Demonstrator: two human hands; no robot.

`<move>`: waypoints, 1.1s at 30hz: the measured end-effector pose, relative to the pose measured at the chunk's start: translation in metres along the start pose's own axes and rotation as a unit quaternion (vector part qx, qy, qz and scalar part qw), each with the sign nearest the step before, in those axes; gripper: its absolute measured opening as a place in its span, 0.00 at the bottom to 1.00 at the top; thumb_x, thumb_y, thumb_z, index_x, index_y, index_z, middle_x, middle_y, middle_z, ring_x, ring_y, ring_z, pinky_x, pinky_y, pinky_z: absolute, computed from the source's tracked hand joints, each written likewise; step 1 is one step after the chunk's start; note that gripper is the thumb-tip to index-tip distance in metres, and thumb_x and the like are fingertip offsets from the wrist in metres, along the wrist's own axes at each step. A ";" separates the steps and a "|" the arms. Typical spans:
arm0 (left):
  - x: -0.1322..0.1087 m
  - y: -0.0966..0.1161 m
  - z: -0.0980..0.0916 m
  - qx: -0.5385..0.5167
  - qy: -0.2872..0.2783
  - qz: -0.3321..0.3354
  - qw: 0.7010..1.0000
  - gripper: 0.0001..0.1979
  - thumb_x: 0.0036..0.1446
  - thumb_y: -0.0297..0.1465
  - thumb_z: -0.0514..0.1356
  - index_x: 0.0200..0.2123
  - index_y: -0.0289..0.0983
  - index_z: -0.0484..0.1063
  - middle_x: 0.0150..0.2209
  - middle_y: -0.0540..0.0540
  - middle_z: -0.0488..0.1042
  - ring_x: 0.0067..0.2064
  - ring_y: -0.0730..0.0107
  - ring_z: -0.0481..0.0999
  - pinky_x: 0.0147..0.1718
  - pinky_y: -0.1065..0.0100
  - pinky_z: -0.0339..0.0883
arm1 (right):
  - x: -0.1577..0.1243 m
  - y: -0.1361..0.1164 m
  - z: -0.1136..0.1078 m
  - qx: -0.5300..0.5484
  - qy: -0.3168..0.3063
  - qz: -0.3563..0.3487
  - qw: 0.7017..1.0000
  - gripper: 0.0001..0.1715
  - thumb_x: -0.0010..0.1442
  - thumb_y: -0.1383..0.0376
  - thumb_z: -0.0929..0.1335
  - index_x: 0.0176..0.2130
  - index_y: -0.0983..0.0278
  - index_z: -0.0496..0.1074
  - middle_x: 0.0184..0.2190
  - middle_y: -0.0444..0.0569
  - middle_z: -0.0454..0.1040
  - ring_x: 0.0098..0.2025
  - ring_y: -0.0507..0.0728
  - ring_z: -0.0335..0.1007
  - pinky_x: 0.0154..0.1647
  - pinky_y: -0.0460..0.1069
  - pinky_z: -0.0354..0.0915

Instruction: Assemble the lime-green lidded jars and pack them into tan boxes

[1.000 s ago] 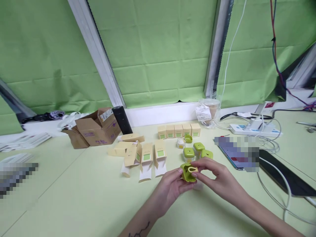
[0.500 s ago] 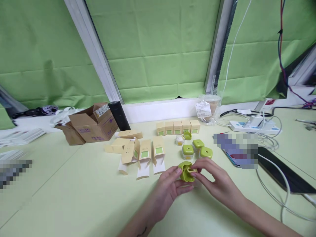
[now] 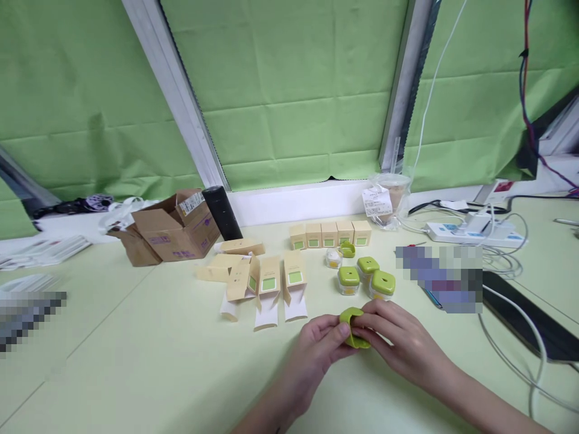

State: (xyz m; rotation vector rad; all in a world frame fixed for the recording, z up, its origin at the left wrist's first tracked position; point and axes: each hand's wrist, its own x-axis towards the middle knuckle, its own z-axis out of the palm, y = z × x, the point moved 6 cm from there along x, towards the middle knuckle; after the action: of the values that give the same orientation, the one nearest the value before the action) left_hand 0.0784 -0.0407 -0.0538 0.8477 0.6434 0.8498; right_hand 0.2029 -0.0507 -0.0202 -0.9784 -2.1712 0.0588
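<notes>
My left hand (image 3: 319, 346) is closed around a hollow green plastic lid (image 3: 348, 317), tipped on its side with its opening toward the right. The fingers of my right hand (image 3: 398, 337) are bent together and reach into that opening. What their tips hold is hidden behind the fingers and the lid's wall. Beyond my hands stand small clear containers with green square lids, among them a left one (image 3: 348, 278) and a right one (image 3: 382, 283). Behind them are a clear container without a green lid (image 3: 333, 259) and a loose green lid (image 3: 347, 249).
Small cream boxes (image 3: 329, 235) stand in a row at the back. Opened cream boxes (image 3: 269, 280) lie left of the containers. Farther left are a cardboard carton (image 3: 181, 232) and a black cylinder (image 3: 222, 212). A power strip (image 3: 474, 235), cables and a dark tablet-like slab (image 3: 529, 319) occupy the right.
My right fingers have moved deeper into the lid, and the small pale yellow piece they held is out of sight. The lid has turned slightly, and the whole view has shifted a little.
</notes>
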 end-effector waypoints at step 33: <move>0.000 -0.008 -0.001 0.085 -0.049 0.000 0.995 0.07 0.41 0.21 0.61 0.23 0.34 0.64 0.21 0.54 0.65 0.23 0.80 0.64 0.23 0.77 0.58 | 0.000 -0.032 -0.023 0.238 -0.016 0.025 0.971 0.33 0.48 0.76 0.71 0.50 0.57 0.61 0.40 0.47 0.72 0.41 0.55 0.70 0.42 0.48 0.68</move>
State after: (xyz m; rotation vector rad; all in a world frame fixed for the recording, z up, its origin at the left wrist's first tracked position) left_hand 0.0805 -0.0436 -0.0608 1.0365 0.6355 0.7562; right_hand 0.1975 -0.0788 0.0069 -0.7539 -2.0209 0.5950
